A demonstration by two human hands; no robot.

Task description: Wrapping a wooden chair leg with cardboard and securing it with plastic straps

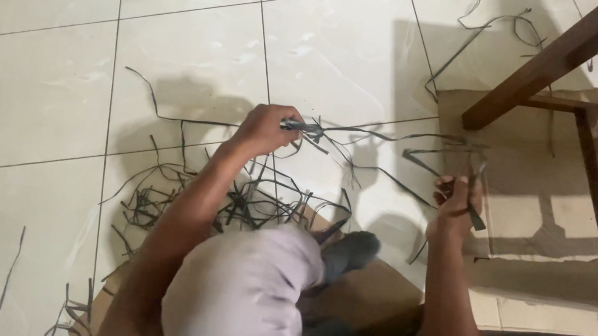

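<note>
Seated person on a white tiled floor (36, 82), viewed from above, working with thin dark strips. Left hand (266, 130): closed in a pinch on a gathered cluster of dark strips (311, 127), where several ends meet in a knot-like junction held above the floor. Right hand (456, 202): closed around further strip ends (476, 184), held apart from the left hand, with long strands (387, 135) spanning between the two. Loose tangle of strips (234, 202): lying on the tiles just in front of the raised knee (255, 277), unsorted, judged the larger share of the material. Scattered single strips: at the lower left and upper right of the floor. Progress, as a judgement: only a few strands are joined; no woven or finished piece is visible. Dark wooden chair frame (555, 66): at right, over a sheet of flattened cardboard (537, 212).
</note>
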